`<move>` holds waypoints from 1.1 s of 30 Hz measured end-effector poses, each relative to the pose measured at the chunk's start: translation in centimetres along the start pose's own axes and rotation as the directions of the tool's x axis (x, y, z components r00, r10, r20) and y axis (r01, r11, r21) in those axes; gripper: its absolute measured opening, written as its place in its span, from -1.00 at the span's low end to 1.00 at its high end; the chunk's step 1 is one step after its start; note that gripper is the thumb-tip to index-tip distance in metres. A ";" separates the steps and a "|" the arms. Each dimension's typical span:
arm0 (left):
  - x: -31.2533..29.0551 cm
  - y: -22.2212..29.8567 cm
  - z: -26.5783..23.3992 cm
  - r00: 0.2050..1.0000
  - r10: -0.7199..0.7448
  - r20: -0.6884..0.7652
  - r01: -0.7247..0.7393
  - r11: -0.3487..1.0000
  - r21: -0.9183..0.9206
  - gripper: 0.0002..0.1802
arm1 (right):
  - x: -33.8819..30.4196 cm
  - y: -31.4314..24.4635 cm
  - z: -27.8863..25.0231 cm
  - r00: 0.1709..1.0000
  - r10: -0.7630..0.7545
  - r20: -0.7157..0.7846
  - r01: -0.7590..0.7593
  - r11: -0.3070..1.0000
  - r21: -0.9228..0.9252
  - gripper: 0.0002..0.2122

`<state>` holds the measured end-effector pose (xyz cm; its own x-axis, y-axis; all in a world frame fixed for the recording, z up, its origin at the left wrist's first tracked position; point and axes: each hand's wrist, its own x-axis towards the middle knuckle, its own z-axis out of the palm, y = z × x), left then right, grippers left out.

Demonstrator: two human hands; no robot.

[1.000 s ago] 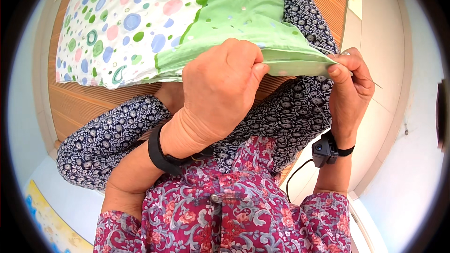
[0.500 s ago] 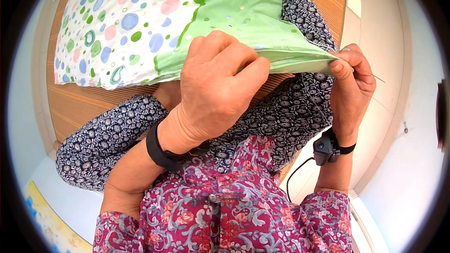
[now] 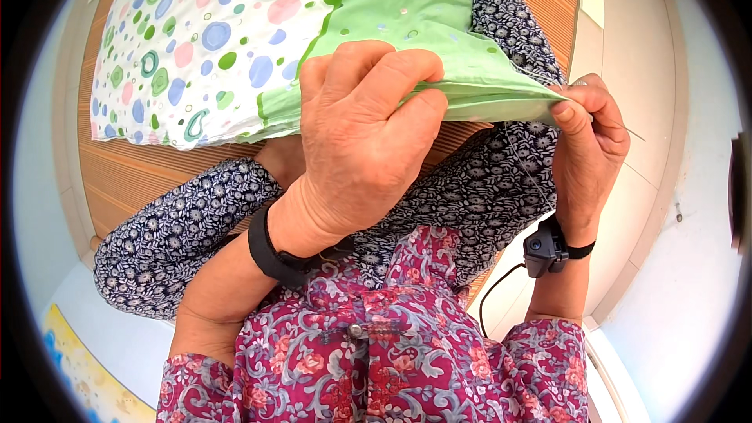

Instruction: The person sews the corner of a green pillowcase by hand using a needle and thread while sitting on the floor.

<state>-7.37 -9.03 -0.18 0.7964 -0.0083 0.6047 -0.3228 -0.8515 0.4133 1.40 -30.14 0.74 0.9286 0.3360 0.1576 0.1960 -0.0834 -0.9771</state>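
We're sitting with the pillowcase [image 3: 235, 47] spread over our lap and we're stitching along its green edge. Our left hand [image 3: 356, 141] is clamped on the green fabric, fingers curled over the top and thumb hidden underneath, pulling the edge taut toward the right. Our right hand [image 3: 587, 149] is pinching the corner of that edge, thumb and forefinger pressed together on the needle [image 3: 627, 131], whose thin tip is poking out to the right. A fine thread [image 3: 521, 157] is hanging down from the corner across our dark flowered trousers [image 3: 180, 227].

To do this bit well, I reckon we're better off keeping the left hand's tension steady so the fold stays flat, pushing the needle through close to the edge, and drawing the thread gently so it isn't tangling or puckering the cloth.

The pillowcase itself is looking soft and thin: white with blue, green and pink dots and rings on the left part, and a plain light-green band with small spots where we're working. It's lying partly on our knees and partly over the wooden mat [image 3: 149, 180].
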 end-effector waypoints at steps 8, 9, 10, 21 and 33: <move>0.1 -0.3 0.2 0.998 0.044 -0.039 -0.045 0.999 -0.018 -0.77 | -0.1 0.1 -0.1 1.000 0.009 -0.007 -0.009 1.000 -0.012 -0.94; 0.1 -0.4 0.2 0.999 0.037 -0.028 -0.037 0.999 -0.011 -0.77 | -0.1 0.1 -0.1 1.000 0.012 -0.007 -0.012 1.000 -0.015 -0.93; 0.1 -0.4 0.1 0.999 0.033 -0.023 -0.033 0.999 -0.012 -0.76 | -0.1 0.1 -0.2 1.000 0.012 -0.006 -0.012 1.000 -0.016 -0.93; -0.3 -1.0 0.7 0.986 0.138 -0.090 -0.143 0.988 -0.058 -0.77 | 0.1 0.1 -0.2 1.000 0.020 -0.001 -0.020 0.999 0.039 -0.94; -0.2 -1.0 0.9 0.998 0.029 -0.054 -0.031 0.999 -0.038 -0.84 | -0.1 0.0 -0.1 1.000 0.011 -0.009 -0.011 1.000 0.011 -0.94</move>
<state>-6.77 -8.63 -1.29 0.7580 -0.0047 0.6522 -0.3665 -0.8303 0.4199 1.36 -30.24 0.78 0.9335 0.3268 0.1477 0.1819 -0.0766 -0.9803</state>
